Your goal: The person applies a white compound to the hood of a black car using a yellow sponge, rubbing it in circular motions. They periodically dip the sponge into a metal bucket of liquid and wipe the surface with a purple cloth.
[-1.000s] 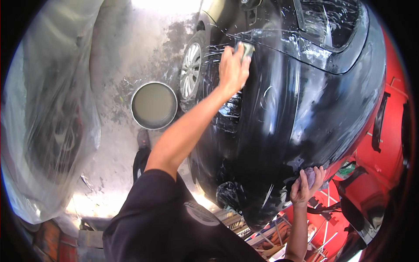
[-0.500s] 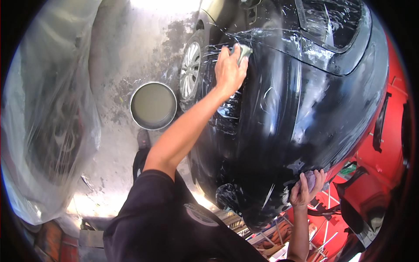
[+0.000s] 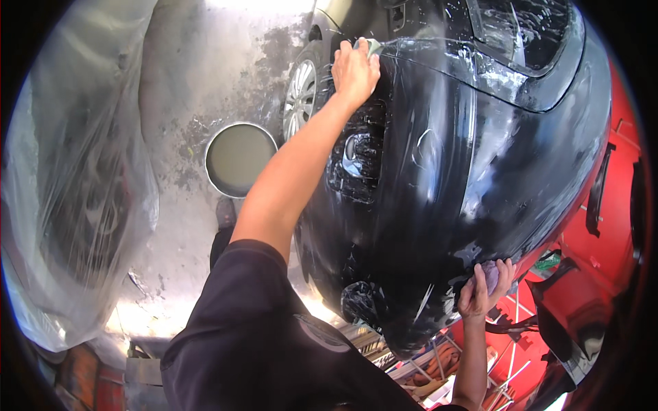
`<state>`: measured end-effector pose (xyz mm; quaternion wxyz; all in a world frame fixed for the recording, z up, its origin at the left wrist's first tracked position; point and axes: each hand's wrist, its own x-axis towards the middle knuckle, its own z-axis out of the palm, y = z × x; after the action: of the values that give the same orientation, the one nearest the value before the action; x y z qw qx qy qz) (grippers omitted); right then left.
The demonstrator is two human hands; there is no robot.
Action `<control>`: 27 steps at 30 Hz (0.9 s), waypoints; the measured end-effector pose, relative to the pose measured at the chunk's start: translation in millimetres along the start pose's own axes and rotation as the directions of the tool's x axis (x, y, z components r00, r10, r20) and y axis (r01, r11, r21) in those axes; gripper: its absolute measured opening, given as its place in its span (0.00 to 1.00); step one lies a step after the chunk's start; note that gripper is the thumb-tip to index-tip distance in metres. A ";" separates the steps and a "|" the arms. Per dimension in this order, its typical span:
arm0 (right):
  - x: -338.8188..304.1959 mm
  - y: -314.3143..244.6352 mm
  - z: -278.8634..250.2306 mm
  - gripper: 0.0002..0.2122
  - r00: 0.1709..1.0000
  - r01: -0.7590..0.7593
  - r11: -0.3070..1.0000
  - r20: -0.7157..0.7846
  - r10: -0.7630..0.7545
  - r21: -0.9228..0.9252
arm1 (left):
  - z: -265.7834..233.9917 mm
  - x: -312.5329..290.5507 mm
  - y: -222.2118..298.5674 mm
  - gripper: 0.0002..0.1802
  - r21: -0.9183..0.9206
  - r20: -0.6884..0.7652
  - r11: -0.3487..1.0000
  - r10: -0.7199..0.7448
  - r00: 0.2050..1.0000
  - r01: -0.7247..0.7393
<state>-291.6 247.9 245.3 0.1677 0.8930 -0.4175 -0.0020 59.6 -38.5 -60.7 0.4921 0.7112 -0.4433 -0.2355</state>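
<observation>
A black car body (image 3: 439, 198), wet and streaked with whitish residue, takes up the middle and right. My left hand (image 3: 354, 75) is stretched far forward, its fingers closed on a flat grey-green pad (image 3: 373, 47) pressed to the car's side, just above and right of the wheel (image 3: 300, 92). My right hand (image 3: 478, 299) rests against the near right edge of the body. Its fingers curl round a purple-grey sponge or wadded cloth (image 3: 490, 275); which of these I cannot tell.
A round bucket (image 3: 208, 159) of murky liquid stands on the stained concrete floor (image 3: 185, 89), left of my left forearm. Plastic sheeting (image 3: 89, 137) drapes a vehicle at far left. Red panels (image 3: 603, 253), a rack and black car parts (image 3: 572, 315) crowd the right.
My left hand has slid forward and slightly left along the car's side with the pad, uncovering a dark recess below it. My right hand has barely shifted.
</observation>
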 end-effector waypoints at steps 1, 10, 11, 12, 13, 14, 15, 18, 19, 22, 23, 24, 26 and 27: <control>2.4 0.3 -0.6 0.20 1.000 0.018 1.000 0.004 -0.018 0.000 | -1.4 3.2 0.2 0.29 0.007 0.015 1.000 -0.025 1.000 0.025; -3.9 0.1 2.0 0.19 0.999 -0.029 1.000 -0.029 0.029 0.008 | -3.2 -43.9 6.1 0.31 -0.110 0.012 0.993 0.051 0.999 -0.049; -2.6 1.6 4.1 0.19 0.999 -0.022 1.000 -0.029 0.023 0.005 | 2.7 -22.5 -7.4 0.31 -0.084 -0.014 0.996 0.035 0.999 -0.036; -2.1 2.2 3.9 0.18 1.000 -0.021 1.000 -0.020 0.021 0.001 | 2.3 -12.2 -9.6 0.31 -0.054 0.017 0.999 -0.005 1.000 0.006; -1.4 2.5 3.5 0.18 1.000 -0.018 1.000 -0.011 0.018 -0.002 | 1.4 -10.4 -11.4 0.31 -0.063 0.037 0.997 -0.035 0.999 0.037; -0.4 2.0 2.6 0.18 1.000 -0.015 1.000 -0.003 0.015 -0.003 | 0.3 -10.5 -13.1 0.32 -0.069 0.056 0.995 -0.065 0.996 0.069; -2.5 1.8 -1.1 0.18 1.000 -0.017 1.000 0.003 0.017 -0.005 | -0.2 -32.3 -6.7 0.32 -0.109 0.087 0.991 -0.068 0.994 0.077; -4.5 0.2 -2.6 0.18 1.000 -0.027 1.000 -0.008 0.027 -0.010 | -14.1 -108.1 20.3 0.31 -0.241 0.134 0.965 -0.070 0.988 0.101; -2.1 -0.8 -2.5 0.18 1.000 -0.022 1.000 -0.015 0.022 -0.002 | -8.8 -102.6 12.3 0.31 -0.221 0.066 0.975 -0.012 0.998 0.027; -0.6 2.3 -0.8 0.21 1.000 0.004 1.000 -0.005 -0.004 -0.008 | -5.5 -64.7 -6.0 0.30 -0.135 -0.016 0.989 0.065 0.998 -0.066; -1.1 0.6 -0.1 0.22 1.000 0.010 1.000 -0.002 -0.010 -0.015 | -4.9 -53.8 -14.0 0.30 -0.091 0.018 0.996 -0.004 1.000 0.006; 0.4 0.4 -0.3 0.22 1.000 0.007 1.000 0.004 -0.007 -0.013 | -5.7 -42.0 -15.7 0.30 -0.054 0.040 0.996 -0.074 0.996 0.076; 2.9 -1.5 -0.9 0.22 1.000 0.001 1.000 0.017 -0.001 -0.006 | -6.7 -44.1 -15.3 0.31 -0.081 0.081 0.993 -0.084 0.993 0.090; -1.5 -0.8 -3.1 0.22 0.999 -0.016 1.000 0.030 0.017 -0.016 | -11.3 -60.8 -3.9 0.31 -0.118 0.113 0.989 -0.079 0.990 0.092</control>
<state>-291.5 250.4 247.8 0.1685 0.8881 -0.4273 -0.0174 39.7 20.1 -65.9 0.4999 0.6841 -0.4228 -0.3214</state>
